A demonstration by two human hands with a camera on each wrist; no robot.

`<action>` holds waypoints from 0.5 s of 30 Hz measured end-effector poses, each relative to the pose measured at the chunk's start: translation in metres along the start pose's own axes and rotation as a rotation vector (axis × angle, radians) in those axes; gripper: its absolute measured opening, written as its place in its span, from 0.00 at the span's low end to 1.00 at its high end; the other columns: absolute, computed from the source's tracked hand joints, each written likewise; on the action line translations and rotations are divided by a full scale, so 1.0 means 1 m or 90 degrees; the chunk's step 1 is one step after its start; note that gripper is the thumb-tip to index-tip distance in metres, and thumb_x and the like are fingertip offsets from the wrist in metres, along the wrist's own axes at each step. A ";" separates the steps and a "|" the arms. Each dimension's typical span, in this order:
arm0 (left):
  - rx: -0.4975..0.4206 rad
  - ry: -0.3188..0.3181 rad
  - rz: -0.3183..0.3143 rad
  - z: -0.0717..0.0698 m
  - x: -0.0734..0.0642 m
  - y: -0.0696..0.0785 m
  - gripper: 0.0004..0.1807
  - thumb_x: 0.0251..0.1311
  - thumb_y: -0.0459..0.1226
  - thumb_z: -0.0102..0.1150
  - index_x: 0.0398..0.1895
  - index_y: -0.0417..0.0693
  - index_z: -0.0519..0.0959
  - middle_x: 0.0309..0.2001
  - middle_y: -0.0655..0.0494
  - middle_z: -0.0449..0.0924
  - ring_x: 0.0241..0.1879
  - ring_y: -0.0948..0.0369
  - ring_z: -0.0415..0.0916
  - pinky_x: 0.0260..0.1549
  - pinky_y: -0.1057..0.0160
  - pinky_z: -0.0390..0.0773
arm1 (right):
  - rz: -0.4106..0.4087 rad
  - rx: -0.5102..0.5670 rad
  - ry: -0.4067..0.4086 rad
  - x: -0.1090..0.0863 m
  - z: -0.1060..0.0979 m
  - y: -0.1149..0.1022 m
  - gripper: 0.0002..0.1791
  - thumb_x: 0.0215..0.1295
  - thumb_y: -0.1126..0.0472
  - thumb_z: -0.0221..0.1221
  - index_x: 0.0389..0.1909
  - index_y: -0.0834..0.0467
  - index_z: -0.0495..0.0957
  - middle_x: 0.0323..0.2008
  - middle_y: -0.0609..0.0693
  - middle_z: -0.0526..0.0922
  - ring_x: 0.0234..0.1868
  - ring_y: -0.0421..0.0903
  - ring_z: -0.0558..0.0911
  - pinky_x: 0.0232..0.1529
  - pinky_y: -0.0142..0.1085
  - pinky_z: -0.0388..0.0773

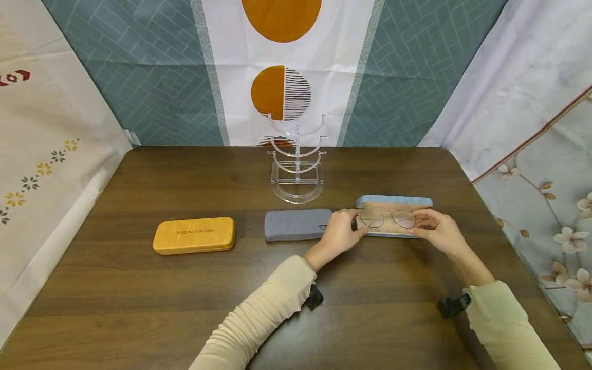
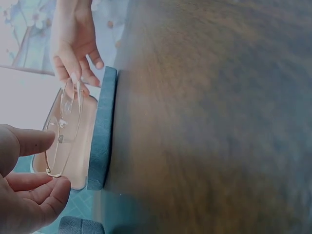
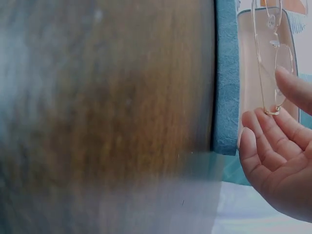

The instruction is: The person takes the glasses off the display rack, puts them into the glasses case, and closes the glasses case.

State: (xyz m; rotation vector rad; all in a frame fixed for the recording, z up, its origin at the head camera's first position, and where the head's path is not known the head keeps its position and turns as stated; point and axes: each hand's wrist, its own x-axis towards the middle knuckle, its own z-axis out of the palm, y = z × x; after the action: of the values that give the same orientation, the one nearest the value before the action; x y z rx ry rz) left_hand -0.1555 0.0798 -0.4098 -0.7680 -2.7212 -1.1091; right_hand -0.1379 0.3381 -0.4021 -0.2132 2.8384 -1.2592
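Note:
A pair of thin gold-rimmed eyeglasses [image 1: 371, 219] spans both hands over an open light blue glasses case [image 1: 394, 200] with a beige lining. My left hand [image 1: 339, 229] pinches the left end of the frame between thumb and fingers. At the opposite end, the fingers of my right hand [image 1: 437, 232] hold the other hinge corner. In the left wrist view the temples of the eyeglasses [image 2: 54, 174] look folded behind the lenses. The right wrist view shows the fingertips of the right hand [image 3: 278, 156] under the hinge, with the thumb near a lens.
Left of the open case lies a closed grey-blue glasses case [image 1: 293, 225], partly behind the left hand. Farther left is a closed yellow case [image 1: 194, 236] with printed lettering. A clear tiered display stand [image 1: 297, 177] stands at the back of the brown wooden table [image 1: 185, 308].

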 end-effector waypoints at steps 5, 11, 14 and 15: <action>-0.004 -0.012 -0.001 0.007 0.004 -0.002 0.24 0.49 0.34 0.65 0.51 0.36 0.75 0.39 0.48 0.80 0.38 0.60 0.76 0.35 0.69 0.74 | 0.027 -0.028 -0.001 0.003 -0.001 0.000 0.24 0.54 0.62 0.64 0.50 0.69 0.72 0.41 0.65 0.78 0.34 0.34 0.75 0.31 0.30 0.75; 0.020 -0.040 -0.021 0.011 0.005 0.000 0.25 0.49 0.31 0.62 0.53 0.35 0.73 0.46 0.43 0.78 0.48 0.51 0.74 0.48 0.60 0.72 | 0.077 -0.042 0.000 0.007 0.001 0.001 0.28 0.53 0.59 0.65 0.52 0.69 0.71 0.43 0.63 0.73 0.38 0.50 0.71 0.32 0.36 0.72; 0.032 -0.050 -0.020 0.012 0.005 0.002 0.26 0.48 0.32 0.61 0.54 0.33 0.72 0.47 0.42 0.77 0.48 0.50 0.73 0.49 0.59 0.71 | 0.109 -0.040 -0.003 0.008 0.002 0.001 0.30 0.52 0.58 0.66 0.53 0.69 0.70 0.44 0.64 0.70 0.42 0.54 0.68 0.34 0.39 0.68; 0.033 -0.051 -0.019 0.012 0.005 0.003 0.26 0.48 0.32 0.61 0.54 0.32 0.71 0.47 0.42 0.77 0.48 0.49 0.73 0.49 0.59 0.71 | 0.119 -0.038 -0.005 0.008 0.002 0.001 0.31 0.51 0.58 0.66 0.54 0.69 0.70 0.44 0.65 0.69 0.42 0.55 0.66 0.34 0.40 0.67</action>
State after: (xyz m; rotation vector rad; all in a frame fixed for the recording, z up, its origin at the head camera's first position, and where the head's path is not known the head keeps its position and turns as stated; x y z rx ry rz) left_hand -0.1576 0.0922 -0.4156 -0.7833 -2.8232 -1.0318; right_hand -0.1462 0.3358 -0.4040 0.0445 2.8138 -1.1358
